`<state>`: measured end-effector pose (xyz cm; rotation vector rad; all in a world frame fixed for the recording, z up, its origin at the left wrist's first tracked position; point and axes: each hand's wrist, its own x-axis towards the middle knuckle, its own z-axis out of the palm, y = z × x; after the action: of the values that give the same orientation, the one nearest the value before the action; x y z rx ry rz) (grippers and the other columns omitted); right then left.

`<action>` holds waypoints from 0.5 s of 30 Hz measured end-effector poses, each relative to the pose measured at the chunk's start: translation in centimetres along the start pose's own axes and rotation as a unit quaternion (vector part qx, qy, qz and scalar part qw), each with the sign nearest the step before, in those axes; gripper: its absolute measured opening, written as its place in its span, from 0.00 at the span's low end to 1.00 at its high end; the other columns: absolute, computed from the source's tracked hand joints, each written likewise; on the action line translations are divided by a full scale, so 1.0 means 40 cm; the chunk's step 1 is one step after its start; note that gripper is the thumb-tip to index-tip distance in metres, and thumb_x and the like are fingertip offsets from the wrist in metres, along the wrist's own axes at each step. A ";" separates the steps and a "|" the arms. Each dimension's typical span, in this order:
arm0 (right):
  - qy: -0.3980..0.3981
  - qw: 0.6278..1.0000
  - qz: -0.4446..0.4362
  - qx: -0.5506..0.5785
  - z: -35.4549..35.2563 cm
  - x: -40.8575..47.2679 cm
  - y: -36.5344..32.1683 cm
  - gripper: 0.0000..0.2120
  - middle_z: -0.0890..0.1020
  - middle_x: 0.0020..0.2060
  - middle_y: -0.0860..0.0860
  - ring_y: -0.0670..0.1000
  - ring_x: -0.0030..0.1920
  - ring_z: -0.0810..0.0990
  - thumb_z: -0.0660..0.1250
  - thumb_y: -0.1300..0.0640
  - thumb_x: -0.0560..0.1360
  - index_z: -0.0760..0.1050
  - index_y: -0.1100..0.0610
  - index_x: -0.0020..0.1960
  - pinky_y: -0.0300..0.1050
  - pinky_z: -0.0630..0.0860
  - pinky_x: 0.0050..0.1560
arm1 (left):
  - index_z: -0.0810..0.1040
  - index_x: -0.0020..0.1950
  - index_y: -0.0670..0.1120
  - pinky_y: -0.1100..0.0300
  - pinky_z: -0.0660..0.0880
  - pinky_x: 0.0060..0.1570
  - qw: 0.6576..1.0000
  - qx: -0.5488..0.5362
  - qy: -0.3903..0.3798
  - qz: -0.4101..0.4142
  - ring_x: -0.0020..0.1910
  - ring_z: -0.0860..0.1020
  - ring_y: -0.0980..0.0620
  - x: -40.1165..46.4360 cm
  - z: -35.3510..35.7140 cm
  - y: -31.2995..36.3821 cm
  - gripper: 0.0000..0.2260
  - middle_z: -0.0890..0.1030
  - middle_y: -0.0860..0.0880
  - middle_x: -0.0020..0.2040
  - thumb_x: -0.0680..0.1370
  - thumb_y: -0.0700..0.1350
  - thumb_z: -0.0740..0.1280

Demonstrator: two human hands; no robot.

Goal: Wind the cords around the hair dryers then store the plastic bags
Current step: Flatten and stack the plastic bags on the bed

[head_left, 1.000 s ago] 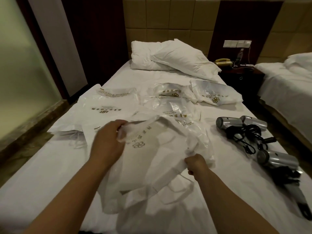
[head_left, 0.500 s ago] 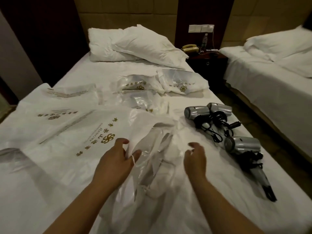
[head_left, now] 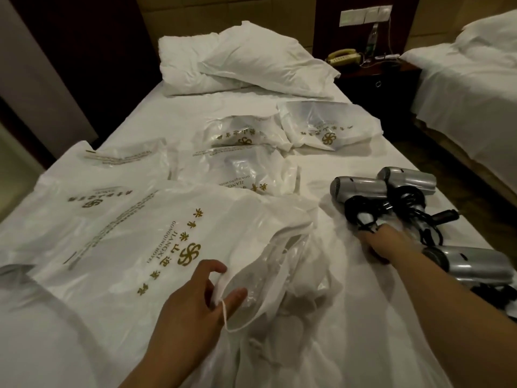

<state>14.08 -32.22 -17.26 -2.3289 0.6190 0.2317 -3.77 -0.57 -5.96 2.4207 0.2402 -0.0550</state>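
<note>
Left hand point(head_left: 193, 298) pinching the mouth of a white plastic bag point(head_left: 173, 247) at 7 o'clock; right hand point(head_left: 383, 242) gripping a silver hair dryer point(head_left: 361, 189) handle at 3 o'clock on the bed point(head_left: 212, 107); more printed bags point(head_left: 327, 127) at 12.

White-sheeted bed point(head_left: 173, 119) carries everything. Two white pillows point(head_left: 246, 68) at its head. Gold-printed white plastic bags point(head_left: 156, 236) spread over left and middle. Three silver hair dryers with black cords point(head_left: 391, 189) on right edge, two touching, third nearer. Dark wooden nightstand point(head_left: 377, 82) right of pillows, second white bed point(head_left: 470, 79) beyond it.
</note>
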 end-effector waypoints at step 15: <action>-0.044 0.975 0.058 0.210 0.147 -0.533 0.166 0.15 0.77 0.47 0.62 0.58 0.40 0.76 0.62 0.51 0.78 0.68 0.60 0.59 0.46 0.72 0.35 | 0.80 0.58 0.52 0.63 0.68 0.36 0.996 0.039 -0.003 0.081 0.42 0.79 0.52 -0.050 0.008 -0.029 0.12 0.83 0.50 0.44 0.80 0.52 0.59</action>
<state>-7.69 -24.61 -18.46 -1.8692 0.6883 0.2308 -5.93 -0.22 -6.74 2.5083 0.0389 0.0013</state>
